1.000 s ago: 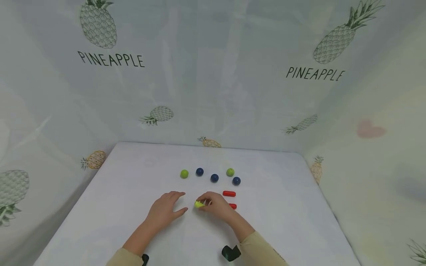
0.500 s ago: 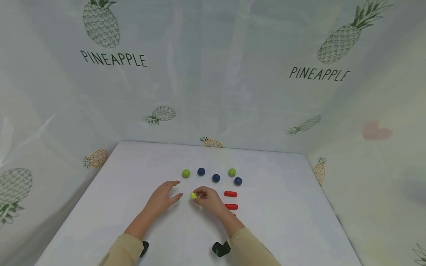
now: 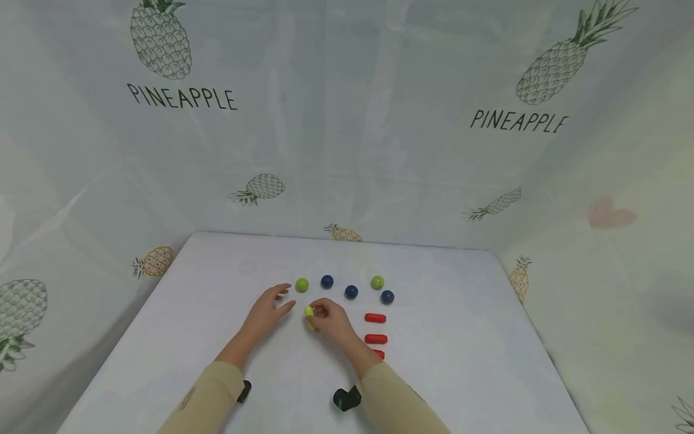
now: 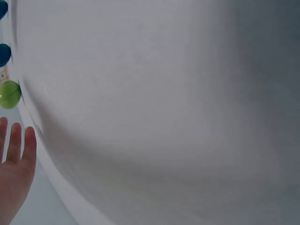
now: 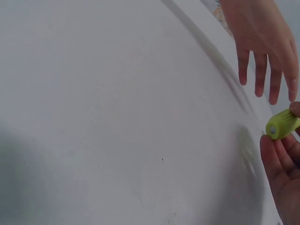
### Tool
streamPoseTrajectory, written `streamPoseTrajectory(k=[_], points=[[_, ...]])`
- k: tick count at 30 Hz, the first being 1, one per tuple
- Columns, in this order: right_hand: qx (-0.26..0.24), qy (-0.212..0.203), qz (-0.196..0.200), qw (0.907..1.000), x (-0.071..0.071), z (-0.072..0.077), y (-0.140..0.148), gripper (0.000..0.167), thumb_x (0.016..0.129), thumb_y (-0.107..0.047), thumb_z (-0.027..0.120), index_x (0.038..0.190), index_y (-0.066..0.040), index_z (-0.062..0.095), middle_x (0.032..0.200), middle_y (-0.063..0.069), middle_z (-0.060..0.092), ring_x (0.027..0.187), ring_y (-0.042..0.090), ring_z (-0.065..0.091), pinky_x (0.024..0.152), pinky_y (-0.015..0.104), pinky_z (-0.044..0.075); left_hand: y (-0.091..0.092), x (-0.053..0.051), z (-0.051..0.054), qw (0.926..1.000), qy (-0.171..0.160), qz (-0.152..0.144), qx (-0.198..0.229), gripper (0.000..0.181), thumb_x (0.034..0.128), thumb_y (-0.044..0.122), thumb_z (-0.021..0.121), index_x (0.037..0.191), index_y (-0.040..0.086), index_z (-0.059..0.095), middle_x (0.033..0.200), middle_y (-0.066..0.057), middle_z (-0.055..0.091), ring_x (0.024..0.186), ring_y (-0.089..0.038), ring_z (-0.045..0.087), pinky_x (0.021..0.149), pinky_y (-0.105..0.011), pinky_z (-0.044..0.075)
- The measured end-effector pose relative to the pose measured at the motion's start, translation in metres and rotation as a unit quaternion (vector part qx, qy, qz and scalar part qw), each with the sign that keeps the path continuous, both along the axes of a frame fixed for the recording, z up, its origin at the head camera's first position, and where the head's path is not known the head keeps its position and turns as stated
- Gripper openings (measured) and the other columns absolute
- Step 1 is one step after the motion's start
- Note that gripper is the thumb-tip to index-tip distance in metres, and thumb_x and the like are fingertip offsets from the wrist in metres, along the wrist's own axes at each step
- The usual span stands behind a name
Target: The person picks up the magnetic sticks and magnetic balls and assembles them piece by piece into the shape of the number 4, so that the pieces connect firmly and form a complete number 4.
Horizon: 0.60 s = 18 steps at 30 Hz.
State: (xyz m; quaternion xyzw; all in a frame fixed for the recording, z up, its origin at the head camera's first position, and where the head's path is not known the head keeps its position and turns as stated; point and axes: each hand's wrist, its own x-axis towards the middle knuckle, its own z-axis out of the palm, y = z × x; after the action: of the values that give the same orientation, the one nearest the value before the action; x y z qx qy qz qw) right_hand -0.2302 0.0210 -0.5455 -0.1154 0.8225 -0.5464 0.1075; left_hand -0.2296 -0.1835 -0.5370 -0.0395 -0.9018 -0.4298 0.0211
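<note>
My right hand (image 3: 332,322) pinches a small yellow-green ribbed cylinder (image 5: 280,125) between thumb and fingers, just over the white table. In the right wrist view, a pale spot shows on the cylinder's near end. To its left, my left hand (image 3: 262,314) is held with fingers extended and thumb apart, holding nothing. A green ball (image 3: 302,284) lies just beyond the left fingertips; the left wrist view shows the same green ball (image 4: 9,95) near straight fingers (image 4: 29,145). My right hand partly covers the cylinder in the head view.
Three dark blue balls (image 3: 351,292) and a second green ball (image 3: 377,282) lie farther back on the white table (image 3: 450,325). Three red stick-like pieces (image 3: 376,339) sit right of my right hand, the nearest partly behind the forearm. A pineapple-print curtain (image 3: 347,150) surrounds the table.
Both hands have moved farther from the body, the right one also leftward, carrying the yellow-green cylinder. The red pieces are less covered by the right arm now.
</note>
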Motion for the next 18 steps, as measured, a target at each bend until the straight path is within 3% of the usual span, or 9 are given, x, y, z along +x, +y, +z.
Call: streamPoseTrajectory(k=[9,18], points=[[-0.059,0.006,-0.022,0.9980,-0.011,-0.008,-0.011,0.024,0.085,-0.007,0.073,0.107,-0.003,0.065,0.089,0.000,0.060,0.078,0.011,0.056,0.065,0.021,0.049,0.001,-0.022,-0.007,0.9990,-0.020,0.005,0.039,0.050,0.0938,0.017,0.066,0.140,0.006,0.049,0.132,-0.017,0.056,0.122,-0.035,0.049,0.100,-0.052,0.040],[-0.066,0.007,-0.040,0.9970,-0.022,-0.016,-0.019,0.028,0.085,-0.007,0.073,0.111,-0.003,0.064,0.086,0.000,0.062,0.074,0.009,0.056,0.064,0.021,0.051,0.009,-0.033,-0.009,0.9991,-0.011,0.007,0.039,0.049,0.0916,0.011,0.068,0.138,0.005,0.052,0.133,-0.019,0.056,0.121,-0.038,0.049,0.102,-0.054,0.037]])
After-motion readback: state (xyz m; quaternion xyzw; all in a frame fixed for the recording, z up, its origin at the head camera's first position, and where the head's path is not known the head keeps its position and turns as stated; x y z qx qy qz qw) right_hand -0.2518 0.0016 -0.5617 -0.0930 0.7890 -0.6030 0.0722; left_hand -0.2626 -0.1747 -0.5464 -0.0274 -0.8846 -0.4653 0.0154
